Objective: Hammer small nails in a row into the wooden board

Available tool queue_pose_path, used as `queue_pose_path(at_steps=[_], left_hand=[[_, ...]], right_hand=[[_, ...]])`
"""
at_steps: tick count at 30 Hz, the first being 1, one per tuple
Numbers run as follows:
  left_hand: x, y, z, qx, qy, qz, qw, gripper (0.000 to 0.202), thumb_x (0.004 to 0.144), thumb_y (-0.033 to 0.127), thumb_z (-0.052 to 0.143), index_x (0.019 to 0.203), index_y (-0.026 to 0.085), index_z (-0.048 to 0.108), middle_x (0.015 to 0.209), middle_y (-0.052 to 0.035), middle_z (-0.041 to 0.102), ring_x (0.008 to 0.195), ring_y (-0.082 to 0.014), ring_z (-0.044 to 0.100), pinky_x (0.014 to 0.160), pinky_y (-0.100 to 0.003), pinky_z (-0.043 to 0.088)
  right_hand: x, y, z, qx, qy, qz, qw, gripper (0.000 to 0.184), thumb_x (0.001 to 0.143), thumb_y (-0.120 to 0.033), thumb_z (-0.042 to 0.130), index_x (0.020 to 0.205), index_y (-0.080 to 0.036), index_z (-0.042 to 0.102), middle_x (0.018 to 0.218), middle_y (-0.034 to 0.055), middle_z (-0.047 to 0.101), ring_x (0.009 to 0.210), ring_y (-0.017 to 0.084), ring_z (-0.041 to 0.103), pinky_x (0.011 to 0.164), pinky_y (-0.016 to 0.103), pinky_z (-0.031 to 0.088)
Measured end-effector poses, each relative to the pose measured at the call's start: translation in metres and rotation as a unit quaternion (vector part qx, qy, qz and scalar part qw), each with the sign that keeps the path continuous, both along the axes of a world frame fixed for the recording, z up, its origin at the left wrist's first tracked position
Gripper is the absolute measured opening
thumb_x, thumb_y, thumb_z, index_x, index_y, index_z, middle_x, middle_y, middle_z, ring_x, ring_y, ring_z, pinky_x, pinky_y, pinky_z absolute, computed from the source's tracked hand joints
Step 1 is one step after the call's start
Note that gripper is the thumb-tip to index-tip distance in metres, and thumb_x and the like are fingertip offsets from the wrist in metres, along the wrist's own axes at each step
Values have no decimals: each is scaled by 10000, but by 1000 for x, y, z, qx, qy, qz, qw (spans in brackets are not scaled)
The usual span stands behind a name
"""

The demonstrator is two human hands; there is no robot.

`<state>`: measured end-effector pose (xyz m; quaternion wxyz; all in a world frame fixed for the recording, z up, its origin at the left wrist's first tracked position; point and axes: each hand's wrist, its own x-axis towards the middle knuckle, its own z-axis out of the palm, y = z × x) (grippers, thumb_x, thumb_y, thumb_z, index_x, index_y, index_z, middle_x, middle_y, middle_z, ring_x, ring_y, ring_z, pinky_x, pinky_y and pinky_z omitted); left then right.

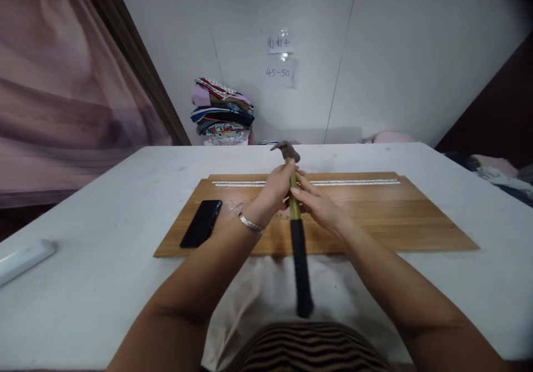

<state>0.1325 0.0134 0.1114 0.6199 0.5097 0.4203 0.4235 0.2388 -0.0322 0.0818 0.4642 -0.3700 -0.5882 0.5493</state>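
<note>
A claw hammer (295, 205) with a yellow shaft and a black grip is held up over the wooden board (375, 222), its metal head pointing away from me. My left hand (278, 186) is closed around the shaft just below the head. Lower on the same shaft, my right hand (316, 202) grips with its thumb and fingers, partly hidden behind the handle. Several thin nails (235, 206) lie on the board left of my hands. A white measuring strip (353, 182) runs along the board's far side, partly covered by my hands.
A black phone (202, 224) rests on the board's left end. The white table (104, 222) carries the board. A white cylindrical object (25, 260) lies at far left, and folded clothes (222, 114) are stacked against the wall. A pink curtain (75, 83) hangs at left.
</note>
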Motion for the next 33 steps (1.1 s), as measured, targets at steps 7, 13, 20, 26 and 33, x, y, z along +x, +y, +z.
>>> queue_pose_path(at_steps=[7, 13, 20, 26, 33], left_hand=[[-44, 14, 20, 36, 37, -19, 998, 314, 869, 464, 569, 903, 155, 527, 615, 42, 508, 413, -55, 448, 398, -171, 329], [-73, -15, -11, -82, 137, -91, 983, 333, 856, 474, 555, 944, 154, 535, 618, 56, 466, 389, -28, 359, 369, -158, 237], [-75, -36, -55, -177, 158, -151, 960, 417, 828, 557, 544, 987, 172, 529, 615, 74, 433, 392, -33, 336, 366, -173, 203], [-72, -24, -64, -176, 182, -167, 953, 438, 815, 576, 552, 988, 175, 532, 662, 62, 457, 443, -39, 371, 401, -192, 238], [-71, -21, -76, -200, 217, -189, 936, 438, 849, 571, 507, 1023, 171, 541, 656, 63, 464, 472, -48, 379, 452, -219, 276]], right_hand=[[7, -51, -47, 0, -76, 2, 997, 261, 855, -258, 530, 1072, -191, 657, 621, -28, 569, 527, 96, 497, 504, 219, 413], [1, -90, -103, -25, -93, 69, 993, 172, 813, -194, 522, 879, -155, 677, 543, -53, 508, 454, 69, 464, 460, 188, 364], [9, -80, -107, 96, -147, 24, 984, 194, 796, -137, 506, 829, -154, 697, 559, -33, 552, 479, 81, 467, 511, 204, 375], [8, -82, -112, 119, -203, 42, 971, 201, 781, -143, 532, 848, -145, 721, 611, 5, 627, 543, 110, 537, 554, 219, 398], [11, -82, -112, 113, -251, 53, 960, 217, 803, -173, 541, 915, -175, 727, 720, 37, 712, 647, 146, 624, 631, 245, 450]])
